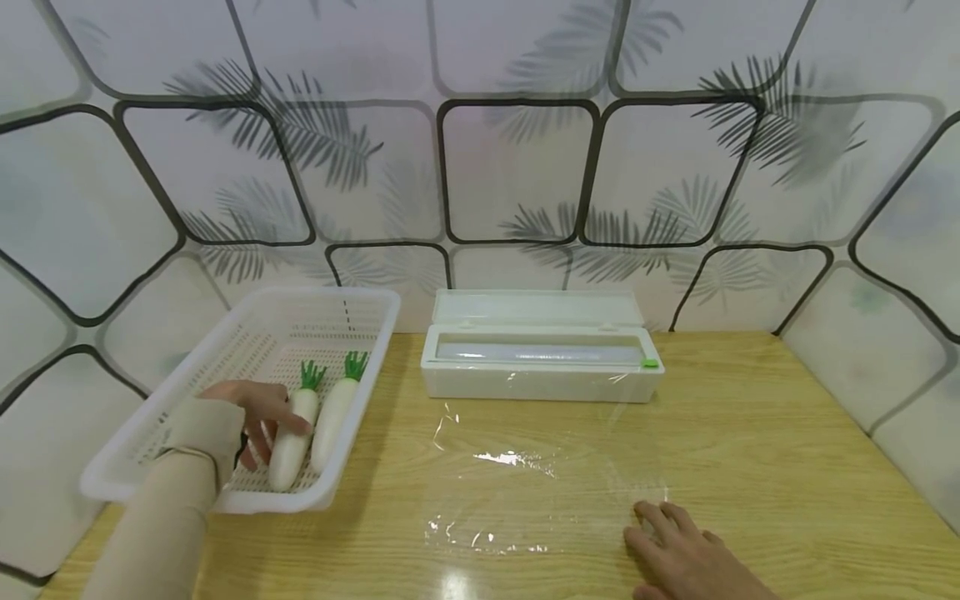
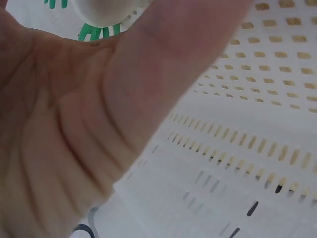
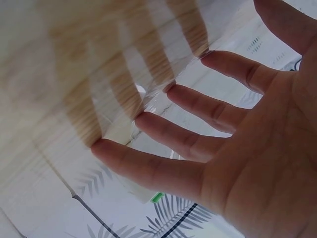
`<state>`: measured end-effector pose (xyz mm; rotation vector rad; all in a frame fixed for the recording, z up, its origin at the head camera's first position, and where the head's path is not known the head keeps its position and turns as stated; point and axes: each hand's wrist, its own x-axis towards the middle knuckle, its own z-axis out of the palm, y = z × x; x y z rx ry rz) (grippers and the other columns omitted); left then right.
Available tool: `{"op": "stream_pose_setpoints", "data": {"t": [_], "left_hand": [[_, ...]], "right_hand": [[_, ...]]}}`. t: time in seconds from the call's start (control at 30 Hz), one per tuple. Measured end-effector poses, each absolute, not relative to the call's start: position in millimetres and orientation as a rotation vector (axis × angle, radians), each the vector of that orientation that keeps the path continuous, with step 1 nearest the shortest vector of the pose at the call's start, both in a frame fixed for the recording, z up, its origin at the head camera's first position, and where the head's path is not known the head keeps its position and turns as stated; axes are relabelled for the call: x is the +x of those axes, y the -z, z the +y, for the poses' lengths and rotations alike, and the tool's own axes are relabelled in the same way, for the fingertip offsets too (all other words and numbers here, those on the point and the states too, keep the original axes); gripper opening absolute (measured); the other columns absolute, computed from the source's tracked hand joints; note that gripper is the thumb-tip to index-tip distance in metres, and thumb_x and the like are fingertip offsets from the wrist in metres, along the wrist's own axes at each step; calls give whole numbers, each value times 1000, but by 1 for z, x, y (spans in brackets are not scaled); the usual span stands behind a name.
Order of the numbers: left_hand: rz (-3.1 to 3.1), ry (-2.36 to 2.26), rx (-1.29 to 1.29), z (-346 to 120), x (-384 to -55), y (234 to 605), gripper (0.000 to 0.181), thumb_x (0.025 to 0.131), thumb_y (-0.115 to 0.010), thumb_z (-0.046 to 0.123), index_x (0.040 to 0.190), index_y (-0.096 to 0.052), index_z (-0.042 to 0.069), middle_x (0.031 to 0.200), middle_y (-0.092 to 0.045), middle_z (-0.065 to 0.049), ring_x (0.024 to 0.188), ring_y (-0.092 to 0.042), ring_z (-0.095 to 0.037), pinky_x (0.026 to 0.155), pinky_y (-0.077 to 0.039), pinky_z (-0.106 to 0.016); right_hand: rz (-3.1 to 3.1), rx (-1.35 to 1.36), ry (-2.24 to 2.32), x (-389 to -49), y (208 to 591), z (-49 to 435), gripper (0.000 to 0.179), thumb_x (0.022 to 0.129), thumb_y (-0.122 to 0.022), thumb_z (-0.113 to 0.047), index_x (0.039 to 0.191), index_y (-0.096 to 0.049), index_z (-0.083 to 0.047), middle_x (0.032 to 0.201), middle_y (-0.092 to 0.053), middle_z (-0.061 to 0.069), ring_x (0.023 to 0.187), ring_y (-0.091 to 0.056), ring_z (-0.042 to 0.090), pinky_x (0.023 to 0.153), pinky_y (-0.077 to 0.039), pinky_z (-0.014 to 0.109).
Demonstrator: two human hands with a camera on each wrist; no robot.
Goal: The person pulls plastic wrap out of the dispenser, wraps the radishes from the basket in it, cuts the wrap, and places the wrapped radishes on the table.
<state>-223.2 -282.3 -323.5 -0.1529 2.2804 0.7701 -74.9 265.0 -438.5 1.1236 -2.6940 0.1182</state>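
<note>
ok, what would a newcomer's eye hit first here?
Likely the two green-topped white radishes in the white slotted basket at left, the left hand over one. Then the open cling film dispenser near the back wall, a green slider at its right end. Then glints off the clear film on the tabletop, the right hand by that film's right edge.

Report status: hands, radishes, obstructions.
Left hand over left radish in basket, grip unclear. Right hand at edge of film. Other radish close alongside. No obstruction seen.

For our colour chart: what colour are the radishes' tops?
Green tops, clearest in the head view.
</note>
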Motion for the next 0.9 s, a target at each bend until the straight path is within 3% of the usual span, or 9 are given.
{"op": "stream_pose_setpoints", "data": {"t": [0.1, 0.37, 0.47, 0.57, 0.67, 0.9], "left_hand": [[2278, -763, -132, -279, -223, 322, 50, 97, -67, 24, 117, -40, -12, 101, -61, -25, 85, -70, -37, 72, -61, -48], [2307, -731, -110, -279, -224, 325, 43, 92, -66, 20, 115, -46, -10, 103, -58, -24, 83, -69, -35, 70, -60, -42], [2335, -723, -111, -283, -226, 325, 62, 90, -65, 20, 132, -35, -15, 110, -54, -33, 82, -68, -37, 69, -60, -42], [2355, -745, -104, -286, -229, 324, 87, 91, -63, 17, 150, -10, -17, 122, -45, -44, 88, -66, -40, 70, -61, -43], [2373, -767, -64, -288, -232, 323, 94, 91, -62, 14, 150, 3, -18, 128, -40, -47, 94, -63, -43, 72, -60, -45], [2435, -827, 66, -296, -233, 314, 68, 88, -59, 6, 135, -15, -16, 120, -43, -43, 106, -58, -53, 74, -58, -59]], "right_hand": [[-2691, 1120, -112, -75, 439, 265, 48, 91, -65, -60, 106, -57, -15, 114, -57, 19, 91, -61, 40, 41, -50, 35], [-2715, 1111, -122, -74, 439, 266, 48, 92, -65, -60, 107, -56, -15, 116, -57, 20, 93, -60, 41, 42, -51, 38], [-2800, 1105, -137, -73, 437, 266, 48, 92, -65, -59, 108, -56, -15, 117, -57, 20, 95, -60, 43, 43, -52, 41], [-2874, 1093, -141, -73, 435, 266, 48, 91, -65, -59, 109, -56, -15, 118, -56, 20, 96, -59, 44, 44, -52, 42], [-2868, 1094, -135, -72, 435, 266, 47, 91, -65, -58, 108, -55, -15, 118, -56, 20, 96, -59, 43, 44, -52, 41], [-2708, 1109, -140, -73, 439, 265, 46, 95, -59, -60, 108, -55, -15, 116, -57, 20, 94, -60, 42, 43, -52, 39]]}}
